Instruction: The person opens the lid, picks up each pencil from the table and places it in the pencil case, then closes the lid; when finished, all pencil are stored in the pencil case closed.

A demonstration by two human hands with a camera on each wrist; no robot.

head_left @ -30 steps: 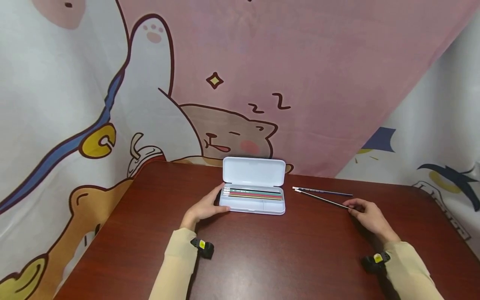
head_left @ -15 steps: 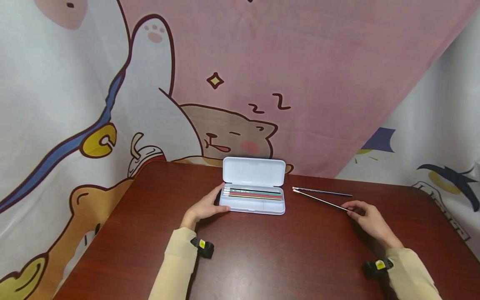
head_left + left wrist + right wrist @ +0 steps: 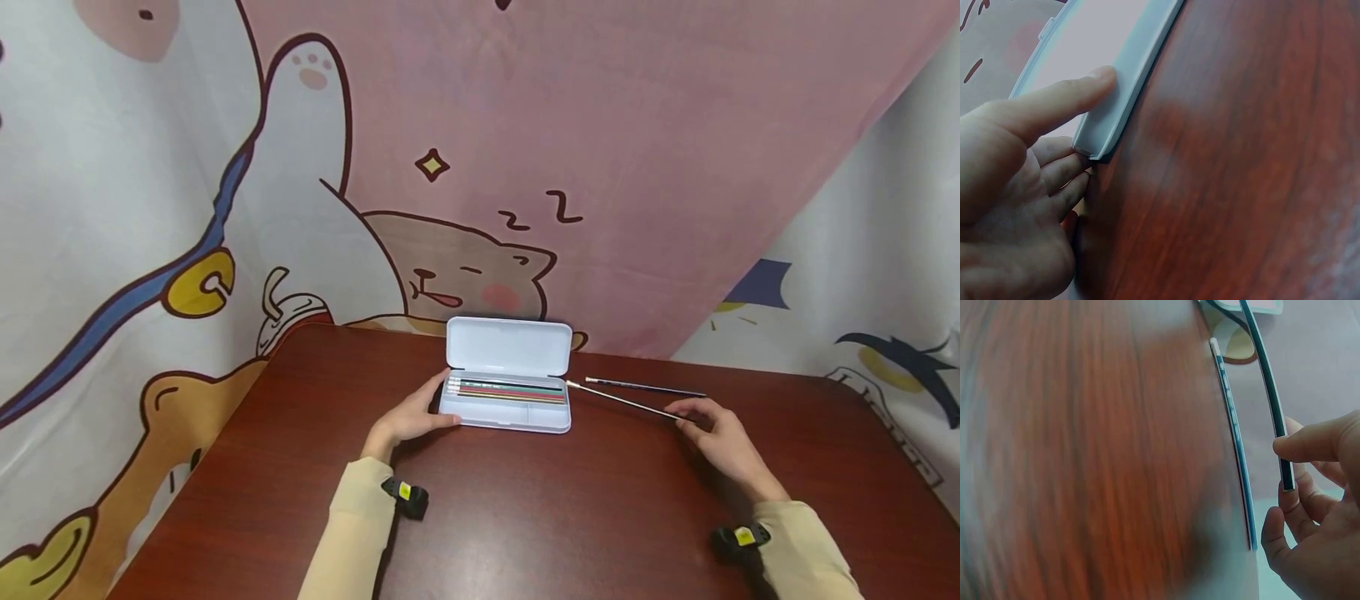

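A white pencil case [image 3: 487, 413] stands with its lid [image 3: 510, 347] raised. Several pencils [image 3: 513, 392] lie side by side in its long back compartment. My left hand [image 3: 408, 417] holds the case's left end, its thumb over the front corner, as the left wrist view also shows. Between thumb and fingers, my right hand [image 3: 716, 433] pinches a dark pencil [image 3: 1266, 381] close to its far end from the eraser. That pencil slants toward the case, its white eraser end by the case's right side. Behind it, a blue pencil [image 3: 1235, 431] lies on the table.
The brown wooden table [image 3: 570, 517] carries all these things. Behind it hangs a cloth [image 3: 615, 167] with cartoon animals, close against the case's raised lid. Front compartments of the case, split by a low divider, sit before the pencils.
My right hand has moved left with the dark pencil, bringing its eraser end from beside the blue pencil to the case's right edge. The left hand stays on the case.
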